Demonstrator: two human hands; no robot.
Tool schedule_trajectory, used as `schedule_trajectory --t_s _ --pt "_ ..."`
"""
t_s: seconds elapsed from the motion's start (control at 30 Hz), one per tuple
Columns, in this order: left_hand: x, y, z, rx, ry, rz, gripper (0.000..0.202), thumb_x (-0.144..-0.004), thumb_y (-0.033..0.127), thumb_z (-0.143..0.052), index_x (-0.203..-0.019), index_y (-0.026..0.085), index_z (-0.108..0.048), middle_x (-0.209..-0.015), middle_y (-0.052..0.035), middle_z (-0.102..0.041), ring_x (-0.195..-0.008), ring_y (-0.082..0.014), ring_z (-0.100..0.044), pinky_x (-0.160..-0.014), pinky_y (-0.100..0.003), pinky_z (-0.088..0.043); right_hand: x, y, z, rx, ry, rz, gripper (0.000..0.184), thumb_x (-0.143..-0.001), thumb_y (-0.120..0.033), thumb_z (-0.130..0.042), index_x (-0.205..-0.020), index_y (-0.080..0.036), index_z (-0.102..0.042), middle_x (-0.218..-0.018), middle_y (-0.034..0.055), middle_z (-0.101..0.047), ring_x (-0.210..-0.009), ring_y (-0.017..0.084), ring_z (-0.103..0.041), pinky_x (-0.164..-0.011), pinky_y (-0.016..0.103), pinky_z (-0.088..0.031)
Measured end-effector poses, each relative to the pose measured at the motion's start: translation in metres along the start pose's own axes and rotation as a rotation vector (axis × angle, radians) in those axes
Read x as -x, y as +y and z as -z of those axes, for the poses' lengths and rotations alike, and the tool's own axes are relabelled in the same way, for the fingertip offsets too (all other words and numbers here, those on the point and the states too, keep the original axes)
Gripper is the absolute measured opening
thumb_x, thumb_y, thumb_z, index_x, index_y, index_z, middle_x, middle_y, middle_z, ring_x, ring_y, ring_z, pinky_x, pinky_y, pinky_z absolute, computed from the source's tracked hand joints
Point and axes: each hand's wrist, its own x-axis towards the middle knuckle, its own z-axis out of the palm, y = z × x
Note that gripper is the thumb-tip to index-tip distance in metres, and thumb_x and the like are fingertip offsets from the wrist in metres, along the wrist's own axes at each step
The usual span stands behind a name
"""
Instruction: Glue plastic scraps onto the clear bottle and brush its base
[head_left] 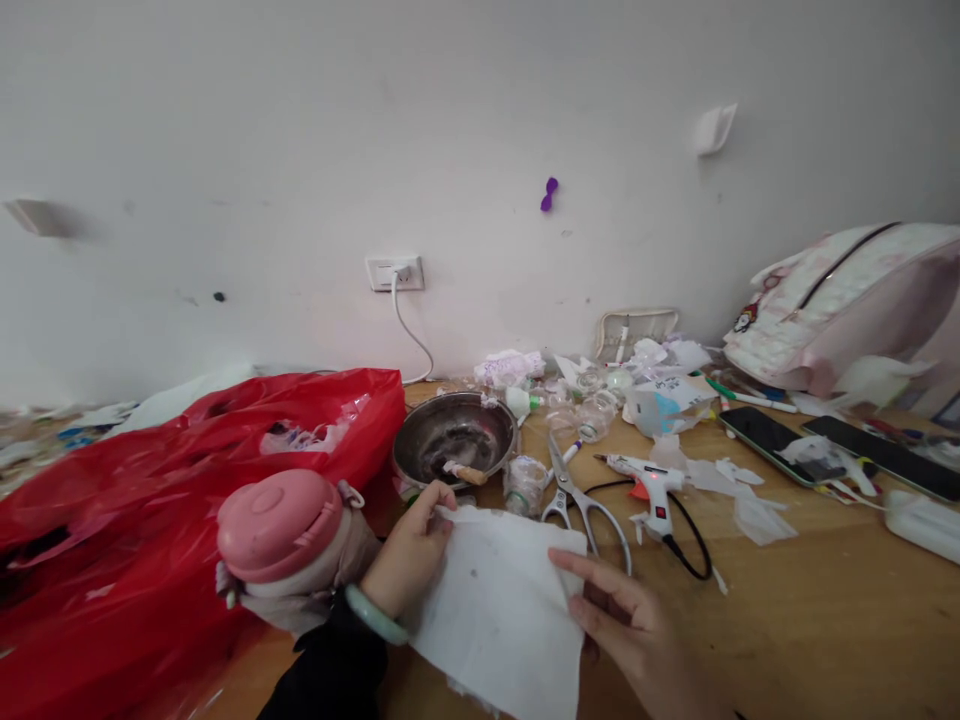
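A white sheet of thin paper or tissue (499,610) is stretched between my two hands over the front of the table. My left hand (416,550), with a pale green bangle at the wrist, pinches its upper left corner. At its right edge, my right hand (626,620) holds it between thumb and fingers. Just beyond the sheet lie silver scissors (566,490), their handles partly covered by it. A metal bowl (405,430) stands behind my left hand, with a brown-handled brush-like stick (466,473) resting in it. A wrapped clear bottle piece (525,485) is beside the bowl.
Left are a red plastic bag (187,430) and a pink-lidded bottle (277,515). Right lies a white glue gun (652,485) with a black cord, near paper scraps and two phones (772,440). A backpack (840,300) leans by the wall. A plug sits in the socket (382,273).
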Motion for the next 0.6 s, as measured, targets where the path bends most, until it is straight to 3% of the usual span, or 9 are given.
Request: schedule_trajectory --t_s 0.17,0.33,0.5,0.6 --pt "0.000 -0.004 -0.008 -0.212 -0.023 -0.070 0.020 -0.061 0.002 -0.037 -0.065 0.020 -0.044 -0.070 -0.0002 -0.046 -0.072 -0.0187 -0.044 -0.069 -0.029 -0.034 -0.003 0.012 -0.007 0.000 0.013 -0.003 0.035 -0.072 -0.035 -0.061 -0.104 -0.030 -0.071 -0.064 -0.0019 -0.053 -0.053 0.012 -0.051 -0.049 0.023 -0.046" --pt "0.005 -0.007 -0.022 -0.265 -0.110 -0.081 0.023 -0.063 -0.003 -0.036 -0.063 0.019 -0.045 -0.076 -0.0039 -0.048 -0.077 -0.0202 -0.047 -0.073 -0.031 -0.035 -0.001 0.008 0.004 0.151 0.061 -0.065 0.042 -0.067 -0.036 -0.059 -0.106 -0.023 -0.071 -0.074 0.0038 -0.065 -0.058 0.016 -0.056 -0.055 0.028 -0.050" --pt "0.014 -0.004 -0.040 -0.426 -0.223 -0.091 0.027 -0.071 -0.002 -0.033 -0.076 0.017 -0.050 -0.088 -0.0086 -0.054 -0.082 -0.0212 -0.050 -0.077 -0.033 -0.037 0.003 0.014 0.018 0.395 0.065 0.019 0.042 -0.071 -0.029 -0.051 -0.108 -0.020 -0.070 -0.100 0.0100 -0.071 -0.074 0.021 -0.065 -0.073 0.035 -0.054" --pt "0.020 -0.002 -0.048 -0.503 -0.293 -0.089 0.033 -0.075 0.000 -0.031 -0.095 0.013 -0.054 -0.100 -0.0137 -0.057 -0.092 -0.0234 -0.053 -0.083 -0.035 -0.038 0.005 0.024 0.020 0.541 0.082 0.110 0.042 -0.073 -0.020 -0.047 -0.108 -0.023 -0.070 -0.112 0.0099 -0.068 -0.097 0.025 -0.065 -0.086 0.039 -0.051"
